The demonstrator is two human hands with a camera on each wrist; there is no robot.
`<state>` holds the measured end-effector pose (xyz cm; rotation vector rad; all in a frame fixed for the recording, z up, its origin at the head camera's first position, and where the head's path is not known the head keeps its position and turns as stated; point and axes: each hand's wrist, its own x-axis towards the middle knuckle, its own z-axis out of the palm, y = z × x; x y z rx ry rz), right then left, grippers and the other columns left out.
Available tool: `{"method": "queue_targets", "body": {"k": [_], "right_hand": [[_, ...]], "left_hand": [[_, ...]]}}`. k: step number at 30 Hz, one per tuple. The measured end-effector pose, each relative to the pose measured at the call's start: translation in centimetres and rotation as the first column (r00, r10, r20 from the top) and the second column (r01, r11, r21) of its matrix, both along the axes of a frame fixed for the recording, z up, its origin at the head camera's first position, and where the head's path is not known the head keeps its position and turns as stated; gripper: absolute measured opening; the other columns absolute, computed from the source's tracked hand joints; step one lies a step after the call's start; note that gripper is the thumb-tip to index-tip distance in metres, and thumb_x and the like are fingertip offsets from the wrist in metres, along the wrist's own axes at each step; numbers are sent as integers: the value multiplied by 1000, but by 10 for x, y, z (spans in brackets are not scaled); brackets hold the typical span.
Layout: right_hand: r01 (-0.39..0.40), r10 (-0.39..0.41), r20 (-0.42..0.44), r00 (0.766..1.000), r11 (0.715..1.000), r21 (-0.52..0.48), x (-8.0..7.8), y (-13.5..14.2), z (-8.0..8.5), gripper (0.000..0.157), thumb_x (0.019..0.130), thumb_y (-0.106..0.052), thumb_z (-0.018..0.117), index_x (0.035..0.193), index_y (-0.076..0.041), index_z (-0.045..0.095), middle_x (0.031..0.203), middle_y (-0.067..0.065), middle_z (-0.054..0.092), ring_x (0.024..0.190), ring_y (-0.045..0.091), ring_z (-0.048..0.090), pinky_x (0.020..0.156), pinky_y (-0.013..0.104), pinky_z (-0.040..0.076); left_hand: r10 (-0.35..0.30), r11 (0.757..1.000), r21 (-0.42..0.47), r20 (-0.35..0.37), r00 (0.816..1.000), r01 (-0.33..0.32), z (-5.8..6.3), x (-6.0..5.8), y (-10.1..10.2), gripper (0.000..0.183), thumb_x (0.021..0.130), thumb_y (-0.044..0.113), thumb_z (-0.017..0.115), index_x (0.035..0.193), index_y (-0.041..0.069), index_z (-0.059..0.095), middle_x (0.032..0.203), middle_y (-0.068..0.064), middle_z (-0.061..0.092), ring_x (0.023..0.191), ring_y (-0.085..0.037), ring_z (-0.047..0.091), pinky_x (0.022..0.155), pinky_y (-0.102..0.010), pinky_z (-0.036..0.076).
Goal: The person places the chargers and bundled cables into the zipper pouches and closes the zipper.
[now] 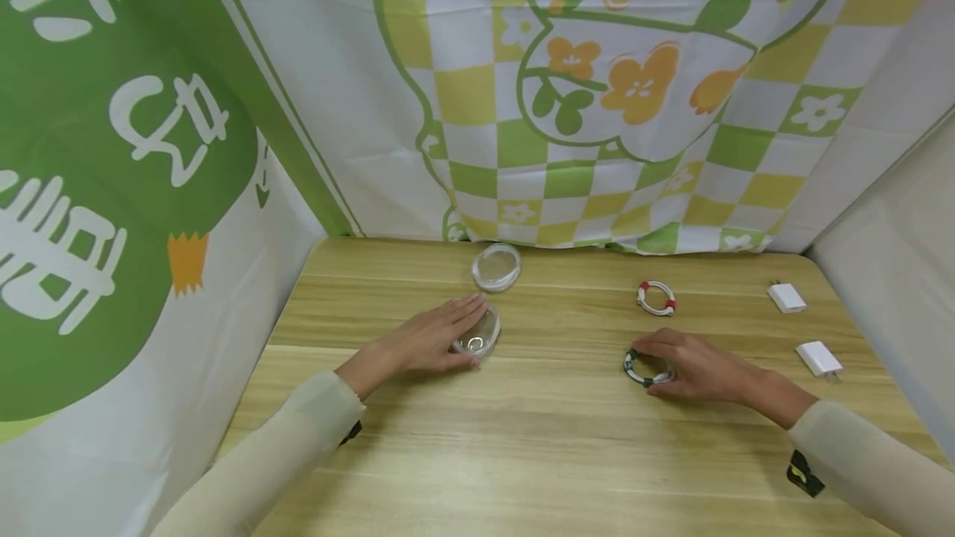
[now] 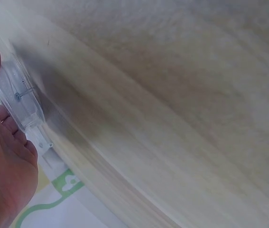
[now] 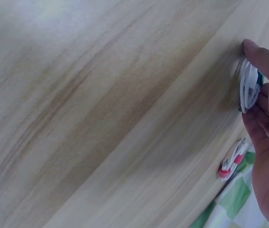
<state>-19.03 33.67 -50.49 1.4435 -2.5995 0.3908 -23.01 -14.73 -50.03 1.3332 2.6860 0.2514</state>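
My left hand (image 1: 433, 336) spans a round clear plastic case (image 1: 483, 333), thumb at the near side and fingers at the far side. A small metal ring shows on this case, which lies at the left of the table. Over on the right, my right hand (image 1: 690, 367) grips a coiled white cable (image 1: 637, 374) with dark green ties, its thumb and fingers at opposite sides of the coil. The right wrist view shows the white loops (image 3: 249, 88) standing between thumb and fingers, close over the wood.
A second round clear case (image 1: 496, 267) lies behind the left hand. Beyond the right hand sits a white cable coil (image 1: 656, 298) with red ties. Two white charger plugs (image 1: 787, 297) are at the right of the wooden table (image 1: 522, 454). A patterned cloth (image 1: 597, 189) hangs behind.
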Motion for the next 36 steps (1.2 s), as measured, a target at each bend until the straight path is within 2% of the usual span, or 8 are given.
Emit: {"method": "queue_targets", "body": {"k": [6, 13, 18, 23, 28, 33, 36], "right_hand": [[-5, 5, -6, 1000, 1000, -4, -2, -2, 1, 62, 74, -21, 98, 124, 5, 71, 116, 13, 73, 100, 23, 71, 77, 40, 63], [11, -12, 26, 1000, 999, 33, -5, -7, 4, 58, 76, -19, 96, 122, 6, 72, 116, 15, 74, 101, 26, 72, 78, 42, 64], [27, -30, 44, 999, 997, 68, -5, -8, 6, 57, 78, -20, 95, 123, 6, 71, 116, 15, 73, 103, 27, 72, 80, 43, 64], [10, -12, 27, 1000, 998, 61, -5, -8, 8, 58, 77, -20, 96, 122, 6, 72, 115, 16, 73, 102, 27, 72, 79, 43, 64], [-6, 5, 13, 1000, 998, 56, -6, -8, 9, 58, 76, -20, 97, 121, 6, 72, 115, 16, 73, 101, 28, 72, 78, 42, 64], [3, -3, 4, 1000, 998, 66, -6, -9, 9, 58, 76, -21, 97, 121, 6, 72, 115, 15, 73, 101, 27, 72, 79, 41, 64], [1, -1, 7, 1000, 998, 69, -8, -11, 9, 58, 77, -22, 96, 122, 6, 72, 115, 15, 73, 102, 27, 72, 79, 41, 64]], "left_hand": [[-2, 1000, 1, -6, 1000, 2, -1, -7, 5, 91, 106, 52, 59, 166, -5, 20, 176, -21, 13, 163, -33, 16, 133, -45, 16], [9, 1000, -23, -9, 1000, -9, -3, -13, 7, 91, 107, 54, 55, 166, -4, 17, 176, -21, 11, 164, -31, 12, 133, -43, 13], [0, 1000, -27, -24, 1000, -1, -1, -15, 8, 92, 107, 54, 56, 166, -5, 18, 176, -21, 12, 164, -32, 13, 133, -44, 13], [3, 1000, -18, -49, 999, -4, 3, -12, 11, 93, 106, 53, 59, 165, -7, 20, 175, -24, 13, 163, -35, 16, 133, -46, 16], [54, 998, 18, -89, 995, -53, 7, -6, 21, 90, 105, 50, 62, 162, -10, 26, 172, -28, 20, 160, -39, 24, 131, -50, 23], [164, 984, 88, -99, 982, -155, 7, -1, 36, 85, 106, 46, 62, 161, -11, 29, 169, -30, 28, 157, -41, 30, 127, -51, 32], [237, 966, 123, -70, 969, -228, 7, 1, 43, 87, 105, 48, 64, 161, -9, 30, 169, -29, 30, 157, -40, 32, 124, -52, 37]]}}
